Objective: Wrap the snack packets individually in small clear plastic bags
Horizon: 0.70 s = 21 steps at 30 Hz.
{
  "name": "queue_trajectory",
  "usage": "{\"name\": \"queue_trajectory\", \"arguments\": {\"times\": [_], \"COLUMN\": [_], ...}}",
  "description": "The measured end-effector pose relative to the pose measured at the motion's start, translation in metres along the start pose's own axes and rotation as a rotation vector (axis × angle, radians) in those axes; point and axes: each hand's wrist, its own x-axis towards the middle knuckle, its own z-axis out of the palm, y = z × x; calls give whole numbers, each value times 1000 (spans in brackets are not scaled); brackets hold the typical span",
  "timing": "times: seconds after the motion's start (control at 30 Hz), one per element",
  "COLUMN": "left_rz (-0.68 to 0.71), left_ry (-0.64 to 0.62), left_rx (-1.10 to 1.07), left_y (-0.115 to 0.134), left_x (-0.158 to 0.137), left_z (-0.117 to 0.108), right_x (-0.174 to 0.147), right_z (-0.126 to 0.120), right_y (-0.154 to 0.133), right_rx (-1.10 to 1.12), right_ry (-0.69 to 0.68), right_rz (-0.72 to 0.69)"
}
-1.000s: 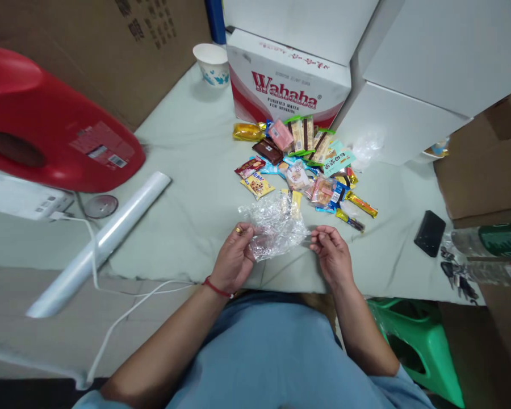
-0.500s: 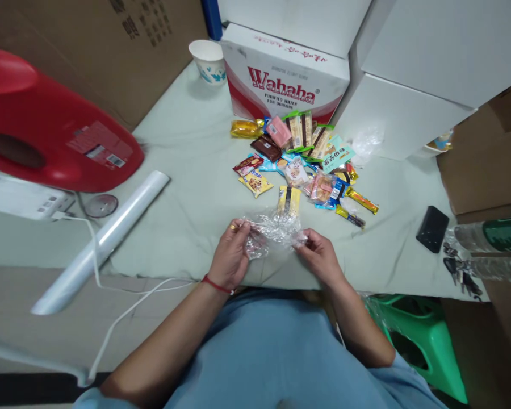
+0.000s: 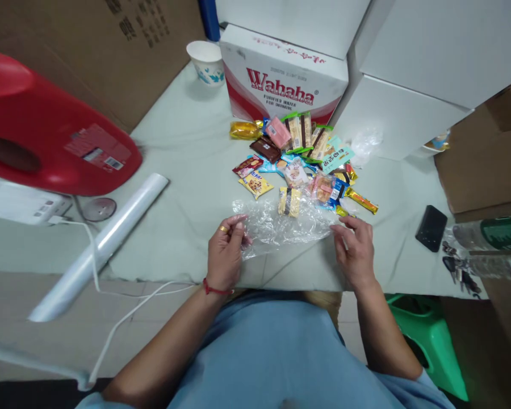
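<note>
A crinkled sheet of clear plastic wrap (image 3: 276, 230) is stretched between my hands near the table's front edge. My left hand (image 3: 229, 244) pinches its left end between thumb and fingers. At the right end, my right hand (image 3: 354, 244) grips the film with thumb and fingertips. Through or beside the film's upper part shows a small yellow snack packet (image 3: 289, 201) with a dark stripe. Just beyond lies a pile of wrapped snacks, including a pink packet (image 3: 277, 132), a brown packet (image 3: 266, 149), a yellow cookie packet (image 3: 256, 184) and a green-edged bar (image 3: 294, 132).
Behind the snacks stands a Wahaha carton (image 3: 281, 85), with a paper cup (image 3: 206, 63) beside it. Left are a red jug (image 3: 59, 130), a film roll (image 3: 106, 238) and a white cable (image 3: 94, 250). Right are a black case (image 3: 431, 228), keys (image 3: 462, 272) and plastic bottles (image 3: 494, 234).
The bunched plastic wrap has been spread wider. My right hand has moved to the right with its end, while my left hand has shifted slightly left.
</note>
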Motion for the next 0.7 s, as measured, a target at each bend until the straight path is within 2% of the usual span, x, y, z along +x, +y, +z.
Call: {"name": "queue_trajectory", "arguments": {"times": [0.07, 0.13, 0.2, 0.3, 0.4, 0.5, 0.6, 0.7], "left_rz": [-17, -23, -8, 52, 170, 351, 501, 580], "left_ry": [26, 21, -8, -60, -135, -201, -217, -231], "left_rx": [72, 134, 187, 251, 359, 509, 619, 696], "left_y": [-7, -11, -11, -6, -2, -2, -6, -12], "left_x": [3, 4, 1, -7, -16, -22, -27, -30], "left_z": [-3, -5, -5, -1, 5, 9, 10, 8], "right_x": [-2, -4, -2, 7, 21, 32, 34, 31], "right_z": [5, 7, 7, 12, 26, 47, 66, 77], "right_y": [2, -1, -13, -43, -76, -97, -106, -106], "right_rx": [25, 119, 313, 679, 879, 975, 1033, 1079], "right_ry": [-63, -2, 21, -157, -311, -329, -342, -409], "right_rz": [61, 195, 378, 605, 648, 656, 698, 730]}}
